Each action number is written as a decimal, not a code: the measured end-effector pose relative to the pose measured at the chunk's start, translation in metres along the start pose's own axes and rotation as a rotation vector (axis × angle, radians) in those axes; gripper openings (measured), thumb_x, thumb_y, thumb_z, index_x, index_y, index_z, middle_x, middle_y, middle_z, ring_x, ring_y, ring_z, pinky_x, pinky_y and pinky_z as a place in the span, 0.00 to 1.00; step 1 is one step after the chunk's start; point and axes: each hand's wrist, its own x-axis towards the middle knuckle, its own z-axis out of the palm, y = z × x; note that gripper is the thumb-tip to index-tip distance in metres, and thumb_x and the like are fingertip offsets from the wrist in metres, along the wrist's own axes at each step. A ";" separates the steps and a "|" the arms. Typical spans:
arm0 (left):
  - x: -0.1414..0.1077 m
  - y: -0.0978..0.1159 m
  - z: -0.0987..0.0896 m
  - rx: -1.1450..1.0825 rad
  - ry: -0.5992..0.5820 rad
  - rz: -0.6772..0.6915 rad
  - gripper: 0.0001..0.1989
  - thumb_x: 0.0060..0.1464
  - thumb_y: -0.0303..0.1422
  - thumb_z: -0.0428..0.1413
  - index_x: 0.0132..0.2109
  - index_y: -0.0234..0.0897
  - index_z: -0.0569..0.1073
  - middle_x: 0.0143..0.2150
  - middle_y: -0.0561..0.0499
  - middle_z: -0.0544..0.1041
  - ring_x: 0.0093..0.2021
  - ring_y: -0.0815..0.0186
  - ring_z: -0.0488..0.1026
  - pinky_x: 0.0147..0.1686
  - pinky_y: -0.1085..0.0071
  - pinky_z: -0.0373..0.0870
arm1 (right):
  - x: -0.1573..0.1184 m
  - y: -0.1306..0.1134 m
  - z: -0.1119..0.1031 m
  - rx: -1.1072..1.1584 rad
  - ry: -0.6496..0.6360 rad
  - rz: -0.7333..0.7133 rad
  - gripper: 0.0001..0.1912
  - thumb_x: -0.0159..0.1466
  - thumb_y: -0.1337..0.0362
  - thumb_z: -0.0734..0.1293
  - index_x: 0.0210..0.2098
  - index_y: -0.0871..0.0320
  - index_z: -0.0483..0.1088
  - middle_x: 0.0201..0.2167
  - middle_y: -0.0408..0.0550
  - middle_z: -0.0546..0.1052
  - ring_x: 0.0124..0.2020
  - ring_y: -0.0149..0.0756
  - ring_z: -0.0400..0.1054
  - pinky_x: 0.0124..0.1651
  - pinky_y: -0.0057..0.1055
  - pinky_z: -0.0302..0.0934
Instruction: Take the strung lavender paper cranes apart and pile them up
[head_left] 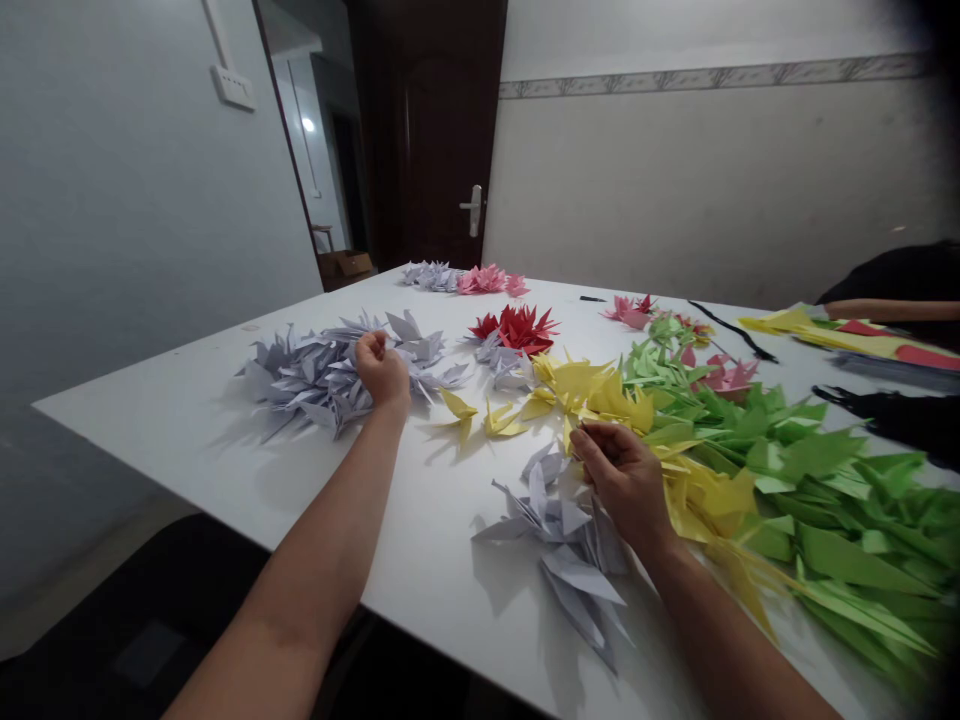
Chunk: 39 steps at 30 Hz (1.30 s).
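Observation:
My left hand [382, 368] is closed in a pinch at the right part of a pile of pale lavender paper cranes [300, 385]; what its fingers hold is too small to make out. Over the table's middle, my right hand [619, 470] has its fingers curled together beside yellow paper cranes [581, 385], and anything in them is hidden. Just below and left of it lies a smaller lavender cluster [562, 525]. Between my hands are two separate yellow cranes, one on the left [459, 412] and one on the right [502, 420].
Green cranes [810, 460] spread over the right side of the white table [180, 400]. Red cranes [517, 328] and pink cranes [484, 280] lie farther back. Coloured paper sheets [847, 335] and a person's forearm [892, 310] are at the far right.

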 end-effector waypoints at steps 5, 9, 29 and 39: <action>-0.024 0.028 -0.002 0.354 -0.089 0.446 0.18 0.39 0.21 0.49 0.41 0.34 0.71 0.47 0.42 0.71 0.55 0.57 0.64 0.58 0.60 0.53 | 0.002 -0.004 0.000 0.019 0.045 0.018 0.20 0.47 0.50 0.73 0.29 0.60 0.69 0.20 0.41 0.71 0.17 0.26 0.59 0.17 0.23 0.54; -0.042 0.040 0.000 0.469 -0.230 0.594 0.20 0.41 0.23 0.53 0.45 0.36 0.72 0.59 0.40 0.62 0.61 0.52 0.56 0.60 0.55 0.48 | 0.004 -0.003 -0.001 0.009 0.065 0.003 0.20 0.48 0.50 0.72 0.29 0.60 0.69 0.21 0.41 0.70 0.17 0.25 0.59 0.17 0.23 0.54; -0.135 0.062 0.000 -0.004 -1.481 0.313 0.14 0.46 0.31 0.59 0.43 0.41 0.76 0.34 0.48 0.77 0.33 0.66 0.72 0.26 0.75 0.67 | 0.007 0.004 -0.005 -0.027 0.076 -0.023 0.18 0.52 0.52 0.71 0.31 0.60 0.69 0.25 0.44 0.72 0.22 0.28 0.63 0.22 0.25 0.56; -0.139 0.052 -0.001 0.084 -1.609 0.171 0.20 0.42 0.24 0.58 0.46 0.41 0.75 0.38 0.51 0.79 0.35 0.66 0.73 0.33 0.74 0.69 | 0.006 0.002 -0.002 -0.048 0.051 -0.034 0.17 0.52 0.52 0.70 0.30 0.59 0.69 0.25 0.44 0.72 0.22 0.28 0.63 0.23 0.26 0.57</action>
